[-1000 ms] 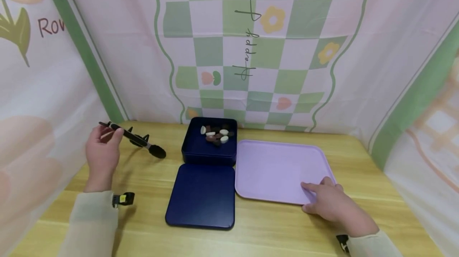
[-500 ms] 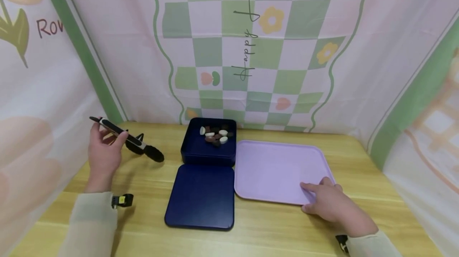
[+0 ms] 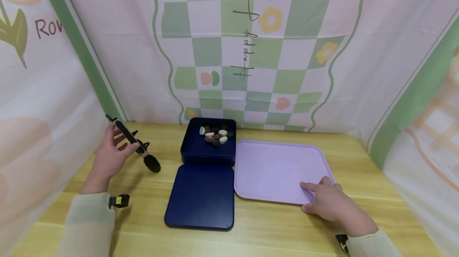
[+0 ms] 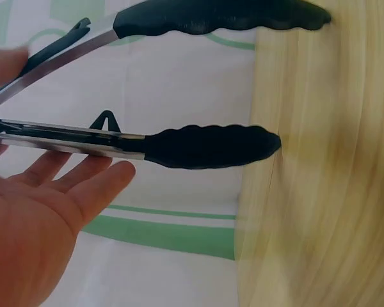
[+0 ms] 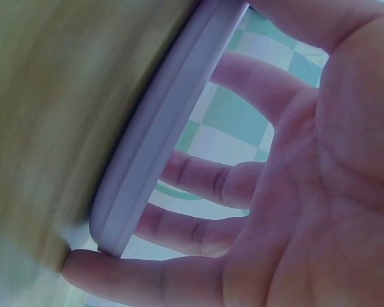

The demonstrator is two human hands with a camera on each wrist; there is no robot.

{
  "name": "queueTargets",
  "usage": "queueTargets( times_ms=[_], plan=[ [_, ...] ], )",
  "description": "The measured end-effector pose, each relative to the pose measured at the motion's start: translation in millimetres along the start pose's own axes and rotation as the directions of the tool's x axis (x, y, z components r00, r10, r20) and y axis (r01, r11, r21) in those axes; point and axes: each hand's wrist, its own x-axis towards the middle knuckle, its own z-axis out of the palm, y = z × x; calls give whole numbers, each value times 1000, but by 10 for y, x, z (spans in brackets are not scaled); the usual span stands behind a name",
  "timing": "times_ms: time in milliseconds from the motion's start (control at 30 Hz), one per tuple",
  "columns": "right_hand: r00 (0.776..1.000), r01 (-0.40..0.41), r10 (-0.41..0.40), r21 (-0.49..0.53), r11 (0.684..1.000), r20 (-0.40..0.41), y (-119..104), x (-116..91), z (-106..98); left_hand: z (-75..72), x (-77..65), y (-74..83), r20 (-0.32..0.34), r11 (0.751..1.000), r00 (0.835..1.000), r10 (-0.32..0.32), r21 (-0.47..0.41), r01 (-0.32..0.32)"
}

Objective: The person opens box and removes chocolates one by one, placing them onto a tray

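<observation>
My left hand [image 3: 109, 157] holds a pair of tongs [image 3: 130, 136] above the left side of the table, thumb on one arm and fingers behind the other. In the left wrist view the two black scalloped tips [image 4: 211, 146] stand spread apart. A lilac tray [image 3: 276, 169] lies at the right. My right hand [image 3: 330, 201] grips its near right corner, with the thumb outside the front rim and the index finger reaching over it. In the right wrist view the other fingers [image 5: 205, 182] spread along the tray's rim [image 5: 157, 128].
A dark blue square tin [image 3: 193, 145] stands at the back centre, with several brown, black and white pebble-like pieces [image 3: 216, 134] inside. Its flat blue lid [image 3: 201, 197] lies in front of it, beside the tray. Printed cloth [image 3: 240, 50] hangs behind the wooden table [image 3: 272, 229].
My left hand has tilted the tongs so that their heads point more steeply down and toward me, and its thumb sits lower on them. The right hand and tray stay put.
</observation>
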Motion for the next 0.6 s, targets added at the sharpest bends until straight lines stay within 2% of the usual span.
queueTargets(
  times_ms=[133, 233, 300, 367, 400, 467, 533, 600],
  plan=[
    [1000, -2, 2, 1, 1000, 0, -2, -2, 0, 9, 12, -10, -7, 1000, 1000, 6, -9, -6],
    [1000, -2, 2, 5, 1000, 3, -2, -3, 0, 27, 24, -2, -69, 999, 997, -45, -25, 44],
    [1000, -3, 3, 8, 1000, 5, -3, -2, 0, 37, 30, 7, -148, 993, 983, -112, -59, 104],
    [1000, -7, 7, 8, 1000, 12, -3, 3, -4, 36, 33, 24, -232, 973, 952, -200, -160, 165],
    [1000, -9, 9, 7, 1000, 15, -3, 6, -7, 33, 40, 33, -266, 951, 932, -248, -250, 182],
    [1000, -14, 14, 5, 1000, 23, -2, 13, -12, 26, 50, 58, -297, 878, 894, -337, -443, 184],
    [999, -18, 18, 2, 1000, 31, 0, 19, -18, 15, 61, 73, -289, 786, 867, -406, -594, 170],
    [999, -20, 20, 0, 1000, 34, 3, 22, -19, 9, 66, 94, -263, 704, 851, -455, -692, 162]
  ],
)
